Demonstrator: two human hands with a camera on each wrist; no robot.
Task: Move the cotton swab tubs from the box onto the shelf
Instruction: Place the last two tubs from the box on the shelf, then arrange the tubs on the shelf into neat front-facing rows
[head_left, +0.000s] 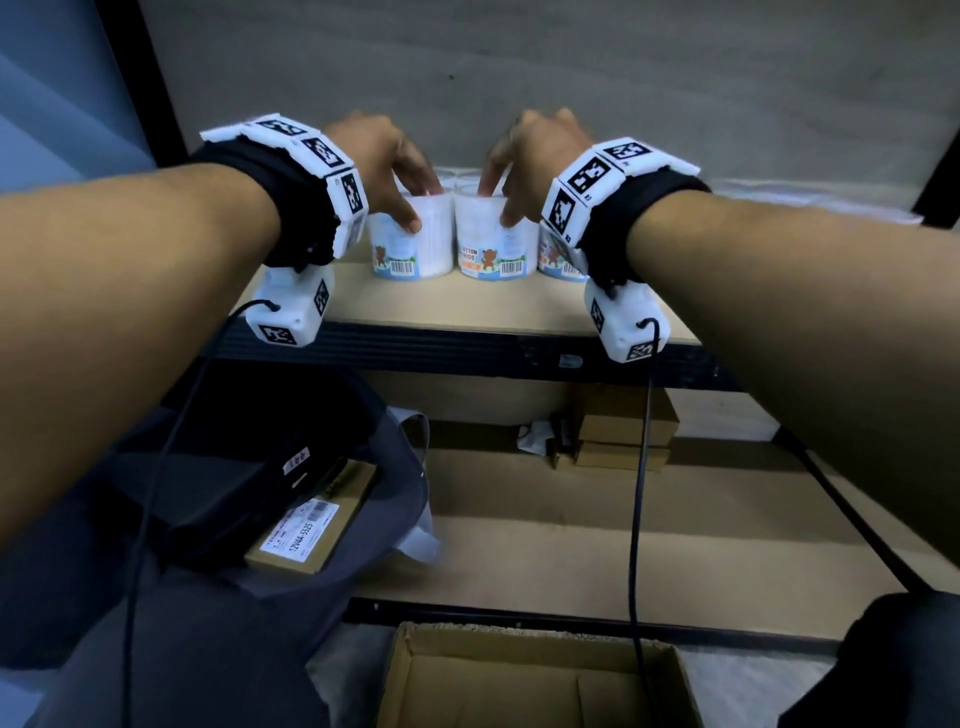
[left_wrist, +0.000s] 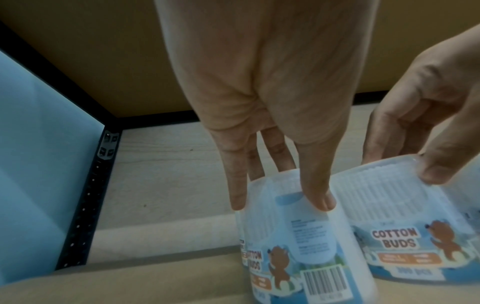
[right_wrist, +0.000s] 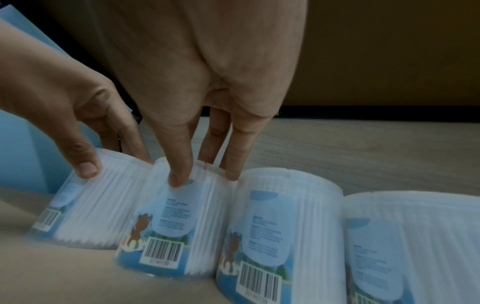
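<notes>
We see swab-filled tubs (head_left: 413, 241) upright on shelf (head_left: 467, 306); box (head_left: 530, 680) below; left hand (head_left: 384, 156) and right hand (head_left: 540, 150) fingers each grasping one tub.

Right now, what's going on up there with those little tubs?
Left hand gripping leftmost cotton bud tub; right hand gripping the next tub. Both standing on shelf. Cardboard box below looks empty.

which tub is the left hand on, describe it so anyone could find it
Start at the tan shelf board with the black front edge, where a row of cotton bud tubs stands. The left hand grips the tub at the left end of that row from above. Unlike its neighbours, it has bare shelf on its left, and the right hand holds the next tub.
</notes>
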